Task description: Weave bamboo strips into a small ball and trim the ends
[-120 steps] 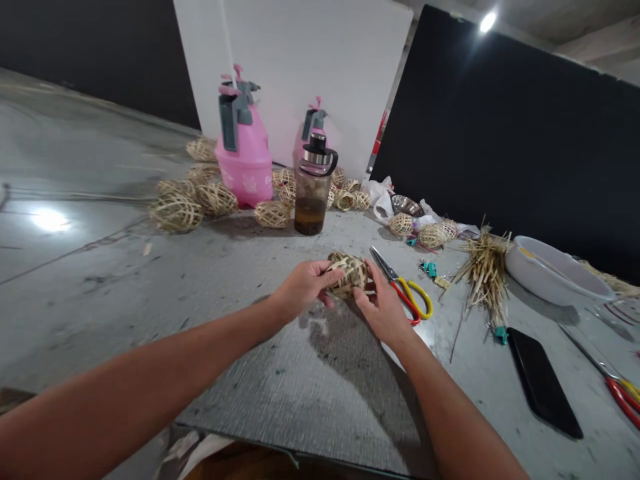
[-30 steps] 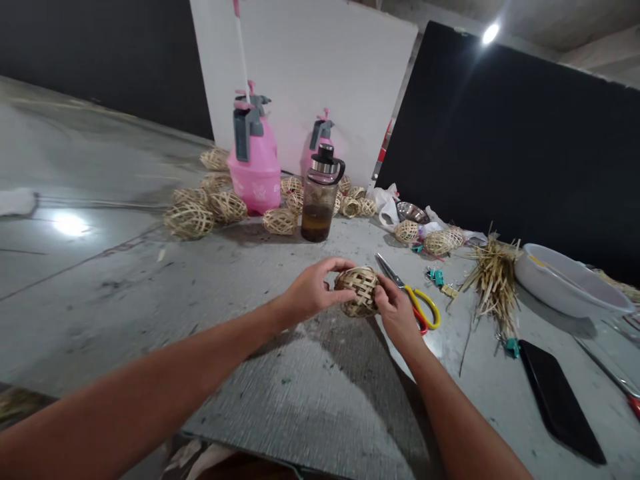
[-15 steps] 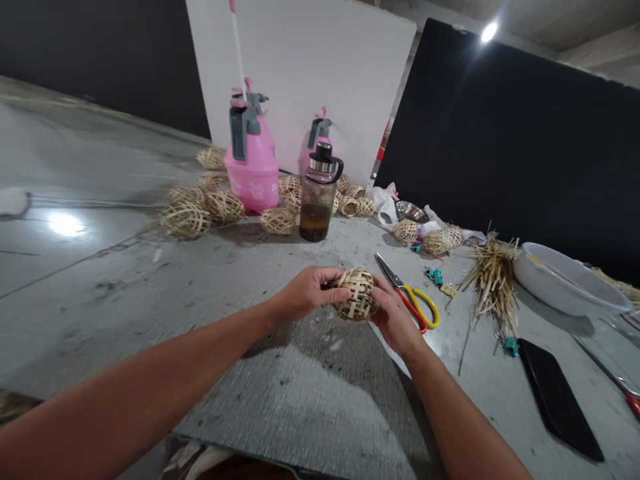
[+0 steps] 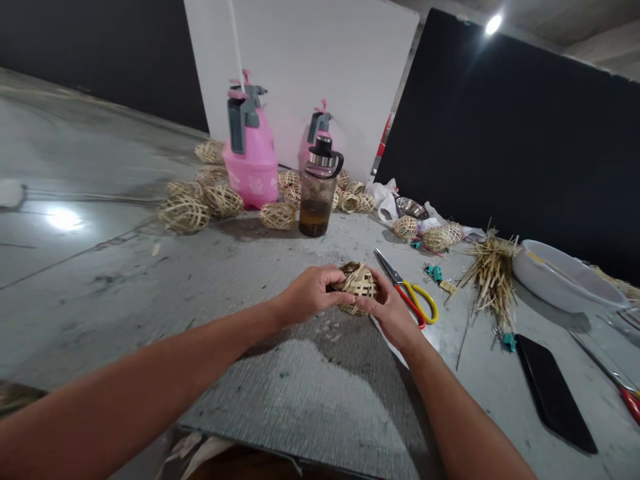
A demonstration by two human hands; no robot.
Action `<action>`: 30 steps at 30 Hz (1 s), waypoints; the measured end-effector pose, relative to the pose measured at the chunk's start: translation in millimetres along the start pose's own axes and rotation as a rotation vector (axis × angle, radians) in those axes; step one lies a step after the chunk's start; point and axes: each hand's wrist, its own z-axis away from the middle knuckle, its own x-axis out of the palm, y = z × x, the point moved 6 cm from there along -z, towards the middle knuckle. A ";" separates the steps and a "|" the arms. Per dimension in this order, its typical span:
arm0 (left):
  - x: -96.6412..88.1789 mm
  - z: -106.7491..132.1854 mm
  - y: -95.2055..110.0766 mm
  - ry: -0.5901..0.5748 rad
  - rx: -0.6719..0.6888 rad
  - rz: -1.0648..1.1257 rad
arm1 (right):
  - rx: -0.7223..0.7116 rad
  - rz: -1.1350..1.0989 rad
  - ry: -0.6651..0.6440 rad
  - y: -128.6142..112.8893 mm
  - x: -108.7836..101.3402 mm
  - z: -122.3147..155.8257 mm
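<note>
A small rounded ball woven from flat bamboo strips (image 4: 361, 283) is held just over the grey table, between both my hands. My left hand (image 4: 316, 292) grips its left side, thumb across the front and fingers over the top. On the other side, my right hand (image 4: 393, 308) presses its thumb to the lower front, fingers curled behind the weave. The two thumb tips nearly meet. Scissors (image 4: 411, 293) with one red and one yellow handle lie just right of my right hand, blades pointing away.
Behind stand a water bottle (image 4: 317, 193), a pink pressure sprayer (image 4: 253, 157) and several woven balls (image 4: 184, 212). To the right are binder clips (image 4: 437, 273), a bundle of strips (image 4: 493, 277), a white basin (image 4: 560, 283) and a black phone (image 4: 555, 393).
The woven ball has been turned in my hands, showing a different side. My right thumb has come round onto its front. The camera view has shifted slightly.
</note>
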 end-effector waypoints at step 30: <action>-3.7 4.2 2.8 0.063 0.104 0.275 | -0.140 0.031 -0.075 -14.3 7.3 3.1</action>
